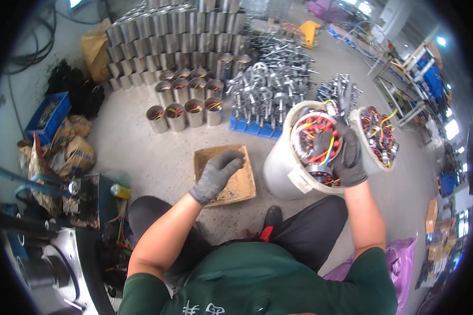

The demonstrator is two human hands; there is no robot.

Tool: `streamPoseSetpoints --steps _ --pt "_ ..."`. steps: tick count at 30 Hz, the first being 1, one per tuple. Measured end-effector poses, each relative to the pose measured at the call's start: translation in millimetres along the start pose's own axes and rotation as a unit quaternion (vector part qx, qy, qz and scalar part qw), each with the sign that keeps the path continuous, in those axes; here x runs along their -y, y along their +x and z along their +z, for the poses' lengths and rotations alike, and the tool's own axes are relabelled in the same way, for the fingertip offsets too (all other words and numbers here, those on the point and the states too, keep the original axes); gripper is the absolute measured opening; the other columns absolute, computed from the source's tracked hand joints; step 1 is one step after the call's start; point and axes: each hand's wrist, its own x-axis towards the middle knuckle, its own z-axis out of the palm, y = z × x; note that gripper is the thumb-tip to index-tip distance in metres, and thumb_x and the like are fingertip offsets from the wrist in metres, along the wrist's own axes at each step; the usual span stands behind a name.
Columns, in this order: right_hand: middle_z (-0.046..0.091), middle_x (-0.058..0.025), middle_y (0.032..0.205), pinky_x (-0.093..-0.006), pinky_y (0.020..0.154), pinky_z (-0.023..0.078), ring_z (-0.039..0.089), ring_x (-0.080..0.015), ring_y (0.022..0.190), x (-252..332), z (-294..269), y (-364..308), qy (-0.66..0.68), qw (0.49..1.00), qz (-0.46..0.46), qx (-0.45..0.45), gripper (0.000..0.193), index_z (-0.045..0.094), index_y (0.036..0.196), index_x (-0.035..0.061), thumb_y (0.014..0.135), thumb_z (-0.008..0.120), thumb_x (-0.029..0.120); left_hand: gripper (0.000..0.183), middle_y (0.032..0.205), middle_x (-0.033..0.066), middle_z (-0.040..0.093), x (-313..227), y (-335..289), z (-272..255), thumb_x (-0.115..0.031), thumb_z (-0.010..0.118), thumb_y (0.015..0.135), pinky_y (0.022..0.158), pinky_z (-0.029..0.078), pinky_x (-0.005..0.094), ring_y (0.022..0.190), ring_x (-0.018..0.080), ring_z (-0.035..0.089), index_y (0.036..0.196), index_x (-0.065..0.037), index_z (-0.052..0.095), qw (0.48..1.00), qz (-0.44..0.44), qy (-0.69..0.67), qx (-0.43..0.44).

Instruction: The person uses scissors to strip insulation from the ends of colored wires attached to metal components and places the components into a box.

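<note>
Two hands in dark grey work gloves reach forward from a seated person in a green short-sleeved shirt (257, 278). The right hand (348, 157) is at a ring-shaped motor stator (302, 144) with red coils and yellow and blue wires, which sits at the top of a pale plastic bucket (278, 170). Its fingers bend over the stator's right side, blurred; whether they pinch it or only touch it, I cannot tell. More stators lie beneath those fingers in the same bucket, and a second bucket (372, 165) just to their right is heaped with wired stators (381, 134).

The left hand (219, 177) hangs above an open cardboard box (249, 186), which has small scraps on its bottom. Its fingers lie close together, loosely curled and pointing toward the right; I cannot tell whether the thumb meets them.

Beyond the left fingertips, short metal cylinders (194, 115) stand on the floor with coloured wires inside, and behind these rise stacked metal tubes (178, 37). Ahead and to the left of the right fingers, a large heap of rotors with shafts (268, 89) rests on a blue crate (255, 127). Well to the left of the left fingers are a yellow can (121, 191) and, farther off, a blue bin (48, 116).
</note>
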Motion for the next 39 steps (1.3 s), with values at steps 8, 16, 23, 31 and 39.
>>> streamPoseSetpoints --steps 8,16,23,31,39 --pt "0.062 -0.006 0.096 -0.0298 0.084 0.053 0.061 -0.0154 0.086 -170 60 -7 0.052 0.987 0.129 0.076 0.037 0.057 0.113 0.0008 0.086 0.071 0.022 0.065 0.118 0.015 0.059 3 0 7 -0.006 0.072 0.078 0.096 0.05 0.0376 0.11 0.0284 0.06 0.138 -0.005 0.047 0.962 0.098 0.252 -0.042" --pt "0.068 -0.0065 0.091 -0.0275 0.07 0.053 0.066 -0.0154 0.08 -235 39 5 0.0 0.973 0.197 0.118 0.046 0.063 0.107 -0.0037 0.08 0.079 0.03 0.031 0.096 0.0147 0.062 25 6 -1 -0.011 0.068 0.079 0.074 0.053 0.0452 0.09 0.0357 0.064 0.109 -0.009 0.061 0.809 0.114 0.577 -0.013" --pt "0.066 -0.0128 0.083 -0.034 0.057 0.056 0.066 -0.021 0.068 -261 21 20 0.008 0.957 0.288 -0.027 0.04 0.054 0.115 -0.0058 0.087 0.072 0.017 0.023 0.092 0.0149 0.07 63 9 -12 -0.012 0.061 0.086 0.072 0.054 0.0427 0.085 0.032 0.069 0.109 -0.008 0.064 0.824 0.118 0.553 0.034" --pt "0.066 -0.0104 0.083 -0.0333 0.051 0.053 0.063 -0.0182 0.063 -275 11 24 0.043 0.956 0.289 -0.024 0.034 0.056 0.112 -0.0005 0.087 0.071 0.017 0.02 0.079 0.0048 0.059 47 17 -27 -0.018 0.054 0.103 0.065 0.051 0.0284 0.071 0.0126 0.057 0.107 -0.001 0.062 0.99 -0.067 0.122 -0.006" --pt "0.066 -0.0111 0.094 -0.0331 0.066 0.057 0.069 -0.0227 0.082 -296 1 31 0.021 0.981 0.193 0.004 0.043 0.047 0.126 0.004 0.091 0.07 0.016 0.017 0.079 0.01 0.064 34 5 -9 -0.005 0.051 0.095 0.063 0.055 0.0363 0.072 0.0173 0.065 0.107 -0.005 0.063 0.963 -0.184 0.187 0.067"
